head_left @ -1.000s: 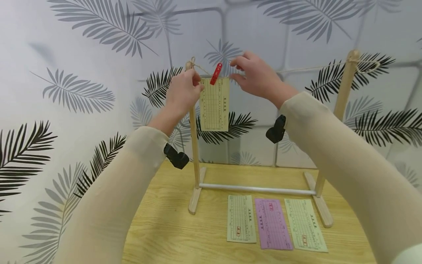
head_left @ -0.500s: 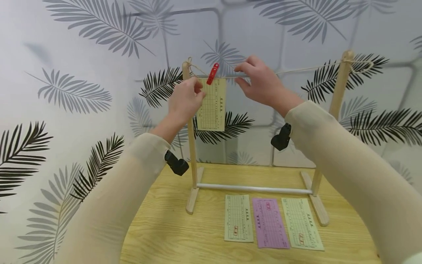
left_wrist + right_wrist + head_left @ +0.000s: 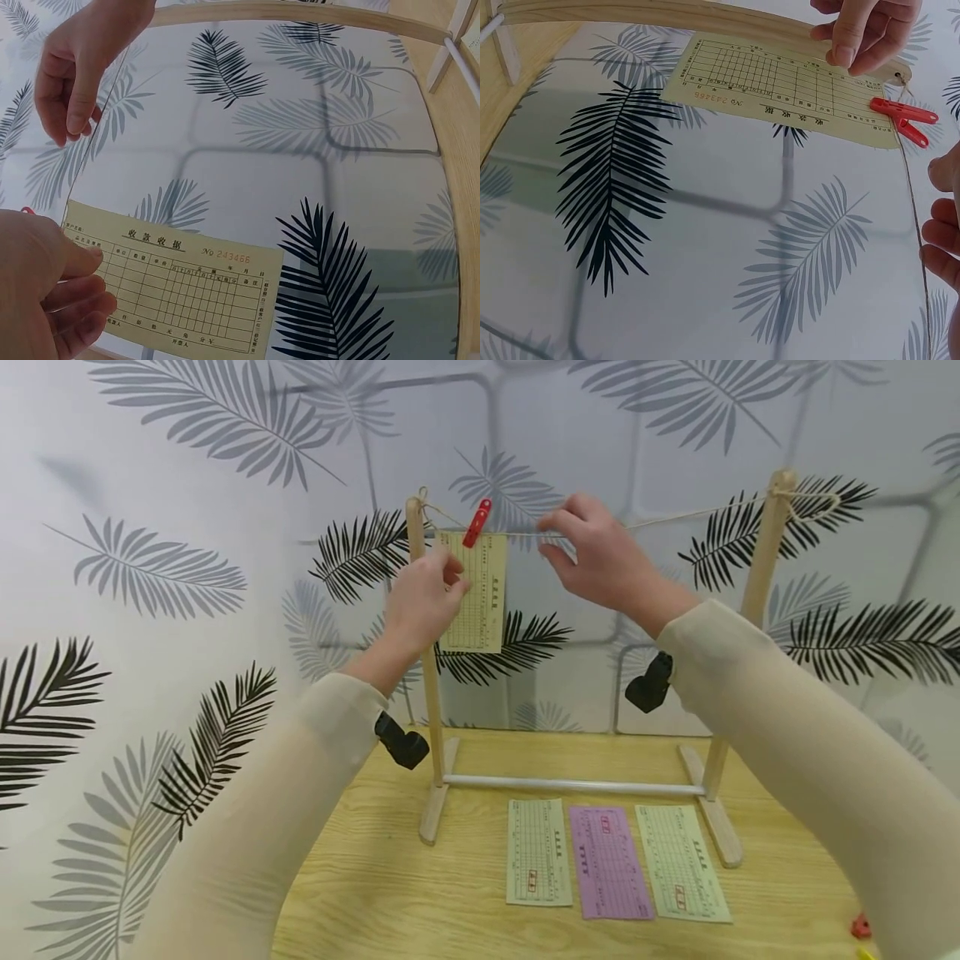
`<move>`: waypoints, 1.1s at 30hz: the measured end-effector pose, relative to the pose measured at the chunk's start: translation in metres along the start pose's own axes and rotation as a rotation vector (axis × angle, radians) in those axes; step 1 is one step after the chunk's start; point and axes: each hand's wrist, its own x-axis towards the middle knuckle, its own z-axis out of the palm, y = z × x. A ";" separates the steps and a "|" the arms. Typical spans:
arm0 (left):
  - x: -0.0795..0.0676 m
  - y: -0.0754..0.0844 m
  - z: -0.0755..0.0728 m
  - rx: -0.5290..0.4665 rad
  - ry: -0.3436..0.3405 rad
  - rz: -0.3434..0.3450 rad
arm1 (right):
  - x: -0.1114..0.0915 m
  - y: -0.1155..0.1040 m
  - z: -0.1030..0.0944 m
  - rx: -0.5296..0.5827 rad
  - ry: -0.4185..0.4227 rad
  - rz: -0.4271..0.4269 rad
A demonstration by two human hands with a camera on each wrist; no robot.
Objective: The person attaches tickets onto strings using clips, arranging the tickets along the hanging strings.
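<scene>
A yellow receipt slip hangs from the string, with a red clothespin clipped at its top edge. My left hand is in front of the slip's left side, fingers loosely bent and nothing pinched between them; whether it touches the paper I cannot tell. To the right of the clothespin, my right hand hovers by the string, thumb and fingers apart and holding nothing. In the right wrist view the clothespin bites the slip's corner at the string.
The string runs between two posts of a wooden stand joined by a white rod. On the table lie a yellow-green slip, a purple slip and another yellow-green slip. A small red object is at the lower right.
My left hand has come away from the slip's upper left edge and moved lower. My right hand has drawn back rightward from the clothespin. The red object has come into view.
</scene>
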 end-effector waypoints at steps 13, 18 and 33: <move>-0.006 -0.002 0.011 -0.060 -0.017 -0.013 | -0.012 0.004 -0.004 -0.036 0.013 -0.056; -0.008 -0.002 0.013 -0.071 -0.014 -0.007 | -0.022 0.006 -0.006 -0.063 0.017 -0.069; -0.017 0.000 0.029 -0.088 -0.062 -0.010 | -0.055 0.008 0.001 -0.049 0.009 -0.069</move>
